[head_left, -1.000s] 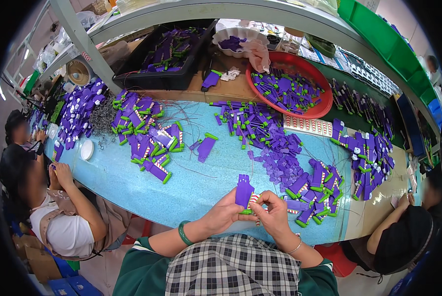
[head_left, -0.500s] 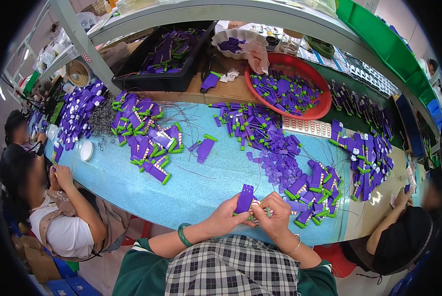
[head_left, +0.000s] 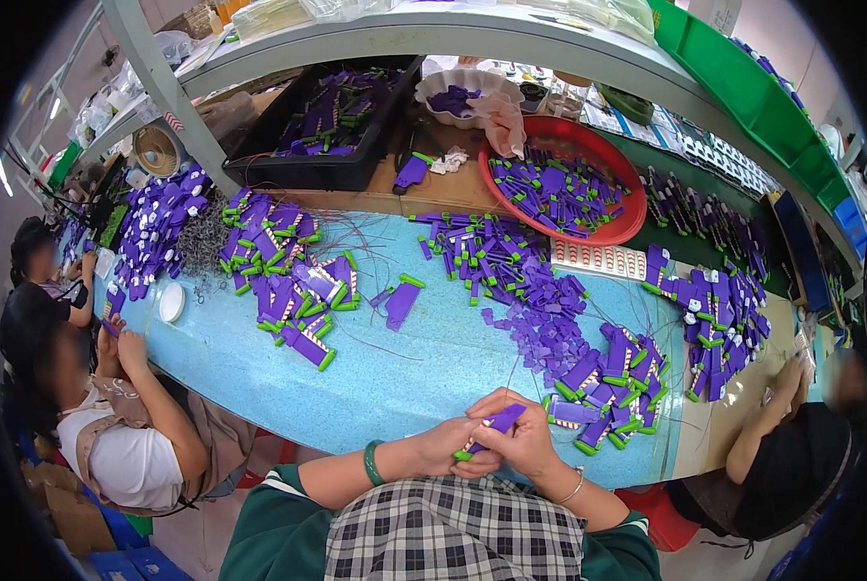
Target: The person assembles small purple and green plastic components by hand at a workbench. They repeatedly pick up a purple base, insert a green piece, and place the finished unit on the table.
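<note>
Both of my hands meet at the near edge of the blue table, closed around one flat purple plastic piece (head_left: 498, 423) with a green end and a red-and-white striped strip. My left hand (head_left: 445, 448) grips its lower end, by the green part. The thumb of my right hand (head_left: 522, 443) presses along its face. The piece slants up to the right, and its underside is hidden by my fingers. Just right of my hands lies a pile of similar purple-and-green striped pieces (head_left: 612, 387). Small purple parts (head_left: 540, 339) are heaped beyond them.
Further heaps (head_left: 283, 281) with thin wires lie left. A red basin (head_left: 632, 213), a black tray (head_left: 341, 169) and a striped sticker sheet (head_left: 598, 259) stand at the back under a grey shelf (head_left: 433, 53). Co-workers sit left (head_left: 128, 436) and right (head_left: 787, 455).
My hands have drawn closer together and slightly lower. The purple piece has turned from nearly upright to slanting right, and my right hand now wraps more of it.
</note>
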A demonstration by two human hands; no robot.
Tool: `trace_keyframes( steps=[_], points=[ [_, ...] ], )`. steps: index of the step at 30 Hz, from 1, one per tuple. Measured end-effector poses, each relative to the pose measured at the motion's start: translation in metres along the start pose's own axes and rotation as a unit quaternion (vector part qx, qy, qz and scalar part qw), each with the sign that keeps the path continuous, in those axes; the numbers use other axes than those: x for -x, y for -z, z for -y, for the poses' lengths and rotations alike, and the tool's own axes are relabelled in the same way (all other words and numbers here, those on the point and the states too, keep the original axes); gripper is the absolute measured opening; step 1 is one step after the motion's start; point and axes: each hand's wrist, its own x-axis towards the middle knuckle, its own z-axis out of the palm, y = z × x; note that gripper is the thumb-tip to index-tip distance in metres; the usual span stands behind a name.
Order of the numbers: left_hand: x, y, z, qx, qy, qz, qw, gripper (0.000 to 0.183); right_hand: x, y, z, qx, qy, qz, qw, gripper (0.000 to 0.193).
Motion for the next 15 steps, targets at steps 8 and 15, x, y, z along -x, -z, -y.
trace_keyframes(
  steps=[8, 15],
  points=[
    [0.020, -0.042, -0.028, -0.587, -0.347, -0.221, 0.697, 0.017, -0.008, 0.012, 0.011, -0.330, -0.080, -0.094, 0.936, 0.037],
    [0.027, -0.030, -0.041, -0.827, -0.489, -0.128, 0.244, 0.022, -0.008, 0.015, 0.002, -0.276, -0.147, 0.022, 0.950, 0.010]
  ],
)
